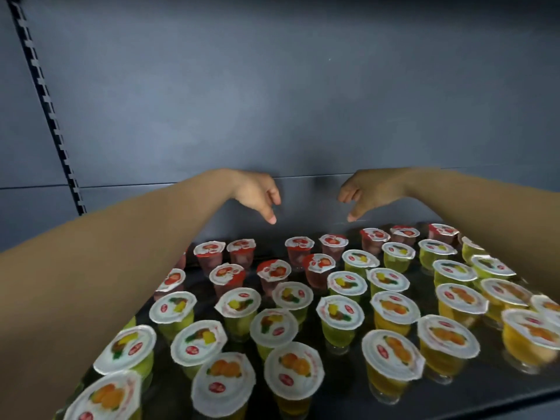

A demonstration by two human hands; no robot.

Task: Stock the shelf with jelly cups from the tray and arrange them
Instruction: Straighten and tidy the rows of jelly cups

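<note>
Both hands hover empty above the rear red-lid jelly cups (298,247), near the shelf (454,398) back wall. Left hand (257,192) and right hand (368,190) have fingers loosely curled, holding nothing, prob. poised to straighten that back row. Yellow/orange cups sit in front; tray not visible.

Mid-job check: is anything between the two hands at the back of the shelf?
No. In the head view the gap between the left hand and right hand shows only the bare grey back panel; the red jelly cups stand lower.
</note>
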